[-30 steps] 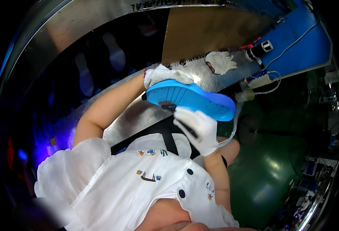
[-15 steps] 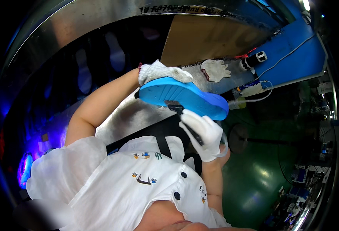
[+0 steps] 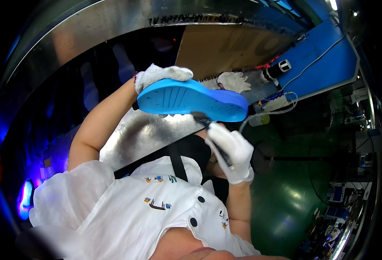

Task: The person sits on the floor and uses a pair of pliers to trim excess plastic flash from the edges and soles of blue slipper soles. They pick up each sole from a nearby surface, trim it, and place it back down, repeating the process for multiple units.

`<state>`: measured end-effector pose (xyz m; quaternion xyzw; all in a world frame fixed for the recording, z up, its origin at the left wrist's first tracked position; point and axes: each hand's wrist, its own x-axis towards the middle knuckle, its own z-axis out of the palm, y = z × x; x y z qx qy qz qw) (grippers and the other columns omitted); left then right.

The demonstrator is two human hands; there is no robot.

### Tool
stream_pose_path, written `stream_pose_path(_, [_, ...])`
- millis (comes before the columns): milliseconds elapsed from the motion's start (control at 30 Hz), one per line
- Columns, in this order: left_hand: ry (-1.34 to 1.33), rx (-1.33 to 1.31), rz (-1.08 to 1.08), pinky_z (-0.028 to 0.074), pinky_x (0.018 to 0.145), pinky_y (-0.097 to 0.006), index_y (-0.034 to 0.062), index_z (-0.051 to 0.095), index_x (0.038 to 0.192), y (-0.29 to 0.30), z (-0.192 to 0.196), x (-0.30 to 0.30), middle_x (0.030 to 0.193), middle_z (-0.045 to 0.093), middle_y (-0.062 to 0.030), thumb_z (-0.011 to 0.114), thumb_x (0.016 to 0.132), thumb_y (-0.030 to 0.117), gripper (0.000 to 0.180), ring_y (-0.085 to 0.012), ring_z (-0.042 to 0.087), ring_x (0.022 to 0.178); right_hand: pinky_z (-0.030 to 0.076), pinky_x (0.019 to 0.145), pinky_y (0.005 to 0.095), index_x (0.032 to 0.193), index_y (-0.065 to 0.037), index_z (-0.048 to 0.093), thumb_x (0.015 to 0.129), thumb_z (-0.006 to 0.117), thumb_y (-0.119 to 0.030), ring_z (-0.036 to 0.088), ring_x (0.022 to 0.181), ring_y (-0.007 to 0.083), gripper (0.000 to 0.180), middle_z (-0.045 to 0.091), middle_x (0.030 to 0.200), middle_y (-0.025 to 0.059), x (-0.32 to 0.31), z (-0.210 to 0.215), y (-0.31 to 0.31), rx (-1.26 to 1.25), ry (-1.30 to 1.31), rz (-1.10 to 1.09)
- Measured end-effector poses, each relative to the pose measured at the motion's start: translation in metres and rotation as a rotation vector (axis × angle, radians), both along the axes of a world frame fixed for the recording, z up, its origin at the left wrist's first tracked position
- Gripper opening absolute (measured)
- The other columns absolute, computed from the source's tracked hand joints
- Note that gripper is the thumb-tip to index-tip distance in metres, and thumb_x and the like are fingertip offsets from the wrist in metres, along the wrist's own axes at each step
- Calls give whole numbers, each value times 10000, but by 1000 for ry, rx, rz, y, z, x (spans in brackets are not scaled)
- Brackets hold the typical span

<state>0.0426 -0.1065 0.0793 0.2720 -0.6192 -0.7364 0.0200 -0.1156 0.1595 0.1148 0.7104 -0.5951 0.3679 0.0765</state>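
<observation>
A blue shoe sole [image 3: 186, 99] is held up in front of me, its ribbed inner face toward me. My left hand [image 3: 162, 76], in a white knitted glove, grips it along the far upper edge at the left; most of those fingers are hidden behind it. In a smoother white glove, my right hand [image 3: 233, 149] is closed around the thin handle of a dark brush [image 3: 203, 119]. The bristle end meets the sole's near edge, right of its middle.
Behind the sole stands a cardboard sheet [image 3: 225, 50], with a loose white glove [image 3: 234, 81] beside it. A black-and-white cylinder [image 3: 278, 69] lies near a blue panel [image 3: 325, 56]. Pale soles [image 3: 90, 86] rest on the dark surface at left. A metal ledge [image 3: 132, 136] runs below.
The sole has shifted left and slightly up with my left hand. The brush has gone from the sole's inner face to its near edge, farther right along it.
</observation>
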Motion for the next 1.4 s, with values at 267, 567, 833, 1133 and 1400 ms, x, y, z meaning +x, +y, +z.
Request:
stream_pose_path(267, [275,191,245,567,798,-400,52,440,1375,-4,-27,34,1195,560,-236,558,843,658,815,-301,652,947,484,559,322,939,-67,729,666,802,-7,590,598,261,289,723,916,117,-11,-8,-2,-26,-67,235])
stream_pose_path(567, [1278,277,39,592,748,-465,-73,177,1480,37,147,100,1351,390,-346,523,804,783,1145,-436,560,1152,523,606,295,1003,-12,659,670,802,27,658,669,240,364,726,983,173,13,3,9,-125,-409,308])
stream_pose_path(833, [904,-56,683,570,765,-419,-52,591,1171,69,130,69,1121,642,-212,570,970,309,414,-327,647,1000,546,670,304,934,21,661,666,794,48,688,729,254,300,725,943,174,13,-27,7,-64,-556,246])
stream_pose_path(1133, [-523,-2131,719,371,1103,-432,72,478,1379,-3,205,218,1360,518,-207,429,961,99,422,-363,469,1291,558,825,318,975,74,633,721,733,89,702,884,241,274,712,958,201,19,-44,7,3,-814,176])
stream_pose_path(1400, [-814,-1472,808,382,1085,-409,174,450,1392,-77,237,191,1480,393,-229,263,1045,338,427,-383,495,1273,559,836,320,988,68,630,722,701,104,703,891,249,278,699,984,209,22,-46,3,56,-803,225])
